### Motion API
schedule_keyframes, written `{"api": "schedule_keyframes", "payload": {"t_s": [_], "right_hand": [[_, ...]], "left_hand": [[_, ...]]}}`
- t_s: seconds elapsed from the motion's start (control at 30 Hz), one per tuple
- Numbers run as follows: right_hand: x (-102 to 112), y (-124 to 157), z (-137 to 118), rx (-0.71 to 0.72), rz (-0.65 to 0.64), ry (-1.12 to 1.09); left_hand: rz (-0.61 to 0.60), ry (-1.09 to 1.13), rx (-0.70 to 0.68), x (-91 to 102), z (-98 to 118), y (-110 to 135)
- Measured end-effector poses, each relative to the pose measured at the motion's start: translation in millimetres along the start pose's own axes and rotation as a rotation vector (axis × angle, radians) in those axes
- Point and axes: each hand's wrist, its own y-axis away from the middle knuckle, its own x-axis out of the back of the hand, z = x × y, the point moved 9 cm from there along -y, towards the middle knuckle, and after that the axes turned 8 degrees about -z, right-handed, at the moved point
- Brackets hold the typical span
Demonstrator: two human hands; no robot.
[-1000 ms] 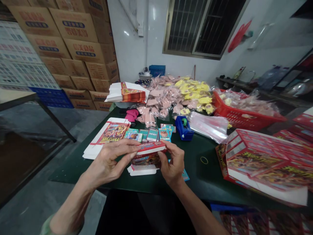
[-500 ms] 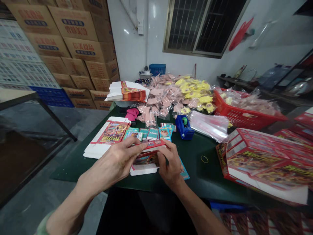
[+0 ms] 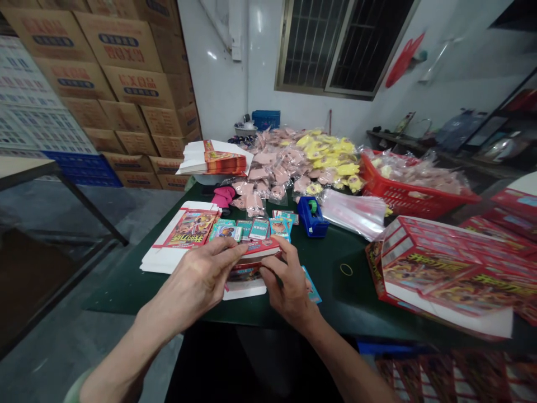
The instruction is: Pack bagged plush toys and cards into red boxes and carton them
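Note:
Between my two hands is a red printed cardboard box (image 3: 251, 260), with a white flap toward me over the green table (image 3: 176, 299). My left hand (image 3: 205, 268) grips its left end, thumb and fingers pinched on the red top edge. At the right end, my right hand (image 3: 289, 280) has its fingers curled on the box's edge. Part of the box is hidden by the hands. Just beyond it lie several small printed cards (image 3: 258, 228). A blue card (image 3: 311, 285) lies partly under my right hand. Flat printed boxes (image 3: 188, 226) are stacked left of the cards.
A blue tape dispenser (image 3: 312, 217) stands beside clear plastic bags (image 3: 354, 211). Bagged pink and yellow plush pieces (image 3: 327, 154) are heaped behind. A red basket (image 3: 403, 190) and folded red boxes (image 3: 444, 268) occupy the right. A rubber band (image 3: 346, 270) lies on the table.
My right hand's fingers have shifted slightly along the box's near edge. Both hands still hold the box. The whole view has moved a little.

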Motion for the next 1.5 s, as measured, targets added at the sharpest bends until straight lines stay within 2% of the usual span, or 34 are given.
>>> {"api": "schedule_keyframes", "payload": {"t_s": [0.13,0.2,0.27,0.33,0.43,0.6,0.73,0.83,1.13,1.33,1.4,1.43,1.5], "right_hand": [[0,4,0,0.008,0.054,-0.009],[5,6,0,0.014,0.128,-0.036],[12,7,2,0.007,0.207,-0.061],[13,4,4,-0.002,0.190,-0.062],[7,-5,7,0.004,0.075,-0.071],[5,-15,18,-0.009,0.070,-0.161],[2,-17,31,-0.097,0.093,-0.239],[0,-17,32,-0.107,0.082,-0.216],[-12,-14,21,-0.125,0.078,-0.118],[-11,-13,20,-0.131,0.078,-0.110],[-3,-16,38,-0.177,0.038,-0.164],[6,-18,57,-0.266,0.041,-0.163],[36,-15,110,-0.546,0.117,-0.072]], "left_hand": [[-0.078,-0.023,-0.035,2.9,10,7],[-0.127,-0.027,-0.045,2.0,14,12],[-0.115,-0.010,-0.034,-0.7,16,15],[-0.034,0.033,-0.030,-5.5,15,16],[0.134,0.098,-0.029,-16.5,10,19],[0.296,0.032,-0.010,-29.9,-2,20],[0.428,-0.028,-0.004,-25.5,-8,24],[0.571,0.047,-0.013,-19.2,-12,30],[0.628,0.224,0.038,-26.7,-20,37],[0.668,0.199,0.053,-28.3,-23,39],[0.664,0.195,0.101,-29.5,-30,38],[0.662,0.201,0.123,-30.2,-33,38],[0.671,0.223,0.144,-30.9,-38,38]]}}
